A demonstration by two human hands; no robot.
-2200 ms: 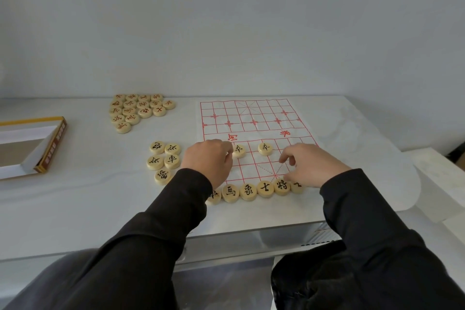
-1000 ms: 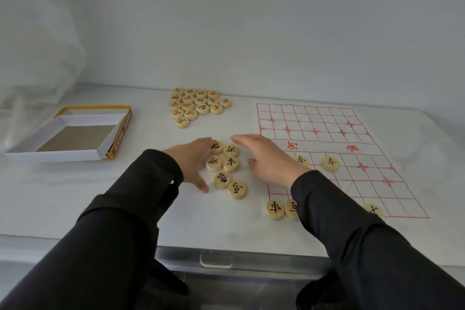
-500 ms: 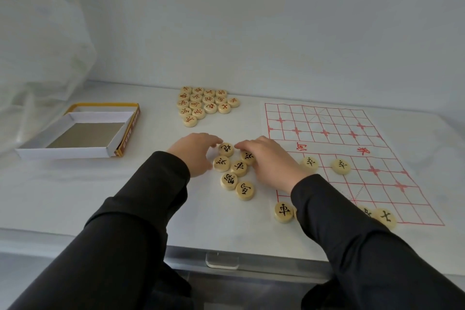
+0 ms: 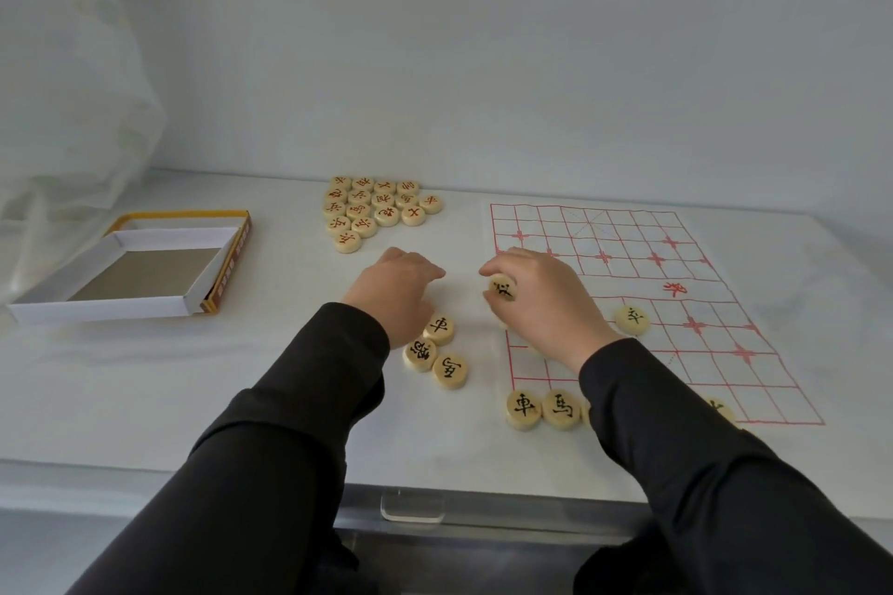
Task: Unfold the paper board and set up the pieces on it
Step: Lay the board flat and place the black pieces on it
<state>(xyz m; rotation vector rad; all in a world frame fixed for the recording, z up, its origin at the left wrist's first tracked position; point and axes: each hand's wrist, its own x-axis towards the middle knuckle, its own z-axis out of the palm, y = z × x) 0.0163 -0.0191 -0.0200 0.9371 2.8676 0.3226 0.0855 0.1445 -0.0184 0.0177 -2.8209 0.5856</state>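
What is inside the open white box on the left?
The box shows only a bare grey-brown floor, nothing lying on it. Its near wall hides the strip of floor just behind it.

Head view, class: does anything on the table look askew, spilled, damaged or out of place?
Nothing stands out. The paper board lies flat and unfolded; three black-lettered pieces beside it and the red-lettered cluster simply await placing. The right hand pinches one piece, tilted.

One head-worn camera faces forward and steeply down, close above the white stone-look tabletop (image 4: pixel 145 401).
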